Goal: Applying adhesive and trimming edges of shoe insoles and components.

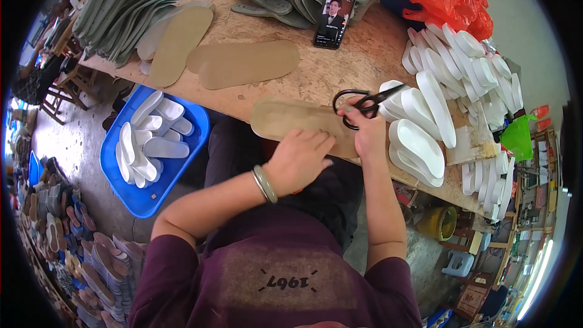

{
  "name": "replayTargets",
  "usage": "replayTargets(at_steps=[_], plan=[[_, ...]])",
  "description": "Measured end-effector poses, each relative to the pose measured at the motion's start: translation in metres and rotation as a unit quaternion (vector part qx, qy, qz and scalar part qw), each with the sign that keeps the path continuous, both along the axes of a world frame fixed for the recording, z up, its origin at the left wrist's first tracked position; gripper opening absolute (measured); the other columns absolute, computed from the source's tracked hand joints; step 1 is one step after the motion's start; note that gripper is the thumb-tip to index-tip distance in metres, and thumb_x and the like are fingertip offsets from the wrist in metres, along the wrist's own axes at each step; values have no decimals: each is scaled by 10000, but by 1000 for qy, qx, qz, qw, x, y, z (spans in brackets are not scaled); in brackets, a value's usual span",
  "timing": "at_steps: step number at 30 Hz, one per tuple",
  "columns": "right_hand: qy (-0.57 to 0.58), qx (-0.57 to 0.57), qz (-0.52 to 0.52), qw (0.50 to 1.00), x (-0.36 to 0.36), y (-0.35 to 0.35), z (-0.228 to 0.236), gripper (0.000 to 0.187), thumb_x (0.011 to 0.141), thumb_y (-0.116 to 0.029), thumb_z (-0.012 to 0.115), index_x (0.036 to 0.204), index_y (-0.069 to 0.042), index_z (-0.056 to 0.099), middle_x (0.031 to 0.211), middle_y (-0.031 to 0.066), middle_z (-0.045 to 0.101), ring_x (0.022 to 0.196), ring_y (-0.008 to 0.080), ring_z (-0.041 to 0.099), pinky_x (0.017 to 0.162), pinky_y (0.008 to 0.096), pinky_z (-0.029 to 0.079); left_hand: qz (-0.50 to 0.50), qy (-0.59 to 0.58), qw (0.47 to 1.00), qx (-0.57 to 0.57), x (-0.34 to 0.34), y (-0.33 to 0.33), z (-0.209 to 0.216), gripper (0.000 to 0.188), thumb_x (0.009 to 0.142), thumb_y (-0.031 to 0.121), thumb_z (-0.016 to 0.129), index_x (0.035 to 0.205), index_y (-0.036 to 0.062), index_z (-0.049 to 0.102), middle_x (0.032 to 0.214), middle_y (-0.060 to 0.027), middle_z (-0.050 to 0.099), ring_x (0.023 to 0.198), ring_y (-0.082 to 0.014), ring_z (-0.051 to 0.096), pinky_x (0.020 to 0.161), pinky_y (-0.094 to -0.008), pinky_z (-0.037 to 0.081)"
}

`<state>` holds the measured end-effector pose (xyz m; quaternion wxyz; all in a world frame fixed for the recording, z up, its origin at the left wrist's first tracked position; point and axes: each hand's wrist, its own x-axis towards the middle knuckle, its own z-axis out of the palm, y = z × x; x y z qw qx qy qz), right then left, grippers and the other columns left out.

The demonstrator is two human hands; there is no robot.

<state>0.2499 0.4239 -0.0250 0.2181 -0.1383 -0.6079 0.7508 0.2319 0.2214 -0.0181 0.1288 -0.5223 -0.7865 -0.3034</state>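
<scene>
Right hand [364, 126] grasped scissors [378, 98], fingers curled, above right end of insole [285, 119]; left hand [302, 157] lay released, fingers slightly parted, over its near edge

Left of the dark metal scissors [384, 95] lies a matt, smooth tan insole [284, 116], right of them glossy white soles [419, 149], perhaps plastic, beyond them a crinkled plastic bag [446, 0], beneath them the scuffed wooden table [379, 45].

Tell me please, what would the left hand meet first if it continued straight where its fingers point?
Most likely the right hand, holding black scissors, just beyond the left hand over the tan sole-shaped sheet; height is unclear.
</scene>
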Motion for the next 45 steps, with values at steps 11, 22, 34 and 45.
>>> replayTargets(at_steps=[11,22,34,45], plan=[[107,-90,-74,987,23,-2,10,194,926,-65,665,1103,-5,617,865,90,660,808,193,657,731,287,498,29,-317,927,-198,-112,36,19,294,812,325,749,986,88,741,983,-133,726,951,-289,685,868,-406,527],[118,-8,-127,985,45,7,17,202,914,-143,718,1069,-40,641,842,69,688,790,161,657,652,230,402,38,-356,926,-117,-120,47,7,168,790,226,726,870,83,759,824,-130,730,792,-257,701,761,-386,546],[72,158,-8,985,37,8,33,275,948,-40,653,1196,18,550,997,97,692,871,148,662,822,293,538,74,15,997,7,-73,21,19,266,856,156,652,1090,35,687,1084,-138,672,1016,-331,628,884,-419,498],[145,599,235,751,-1,-18,29,445,674,53,701,1094,-93,704,952,80,688,843,284,666,736,350,555,-26,-3,1000,16,1,-17,-14,459,785,269,762,1171,57,631,1207,-114,609,1134,-267,567,1012,-399,417]])
